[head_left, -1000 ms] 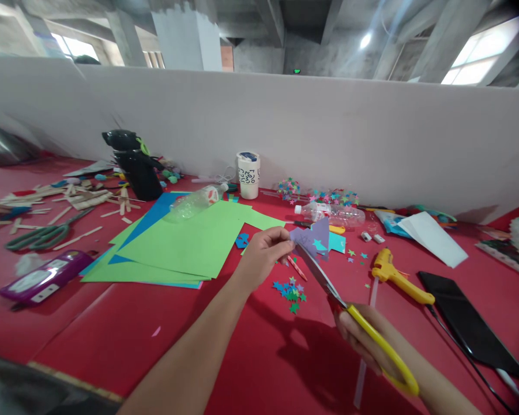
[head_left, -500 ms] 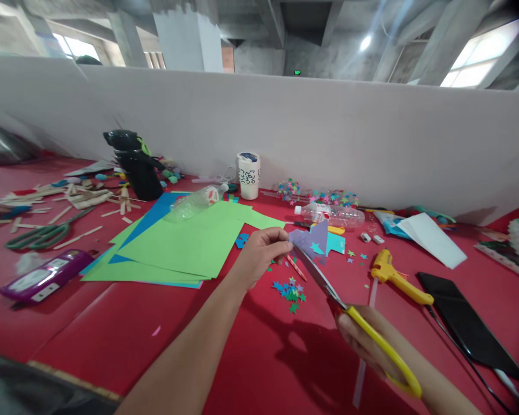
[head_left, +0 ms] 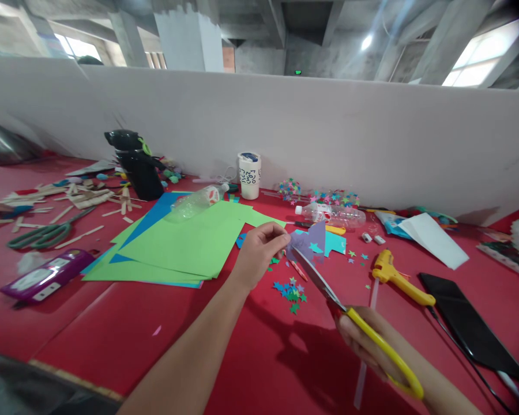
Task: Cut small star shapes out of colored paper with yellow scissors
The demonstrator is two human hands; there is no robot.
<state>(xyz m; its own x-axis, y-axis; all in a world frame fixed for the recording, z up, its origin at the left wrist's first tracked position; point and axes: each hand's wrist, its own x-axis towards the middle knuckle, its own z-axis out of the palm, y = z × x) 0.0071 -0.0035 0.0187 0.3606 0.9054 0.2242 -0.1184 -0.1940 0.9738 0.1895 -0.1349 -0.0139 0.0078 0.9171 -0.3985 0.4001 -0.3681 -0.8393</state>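
Note:
Between the thumb and fingers of my left hand point(head_left: 259, 253) is pinched a piece of purple paper point(head_left: 313, 239), held above the table. My right hand point(head_left: 363, 337) grips a pair of scissors point(head_left: 322, 282) by its yellow handles. The blade tips lie at the paper, close to my left fingertips. Below them, small blue and green paper stars point(head_left: 290, 293) lie scattered on the red table, with a pink pen point(head_left: 299, 271) just behind. Cyan paper point(head_left: 336, 244) lies beyond the purple piece.
Green sheets point(head_left: 177, 242) are stacked at left, a clear bottle point(head_left: 194, 203) on them. A yellow glue gun point(head_left: 402, 279) and a black phone point(head_left: 467, 323) lie at right. Behind stand a white cup point(head_left: 249, 176) and a black flask point(head_left: 138, 173). Green scissors point(head_left: 52, 231) lie far left.
The purple paper has shifted and turned slightly in my left hand. The scissors' tips sit a little lower and apart from my left fingertips. Otherwise both hands are nearly where they were.

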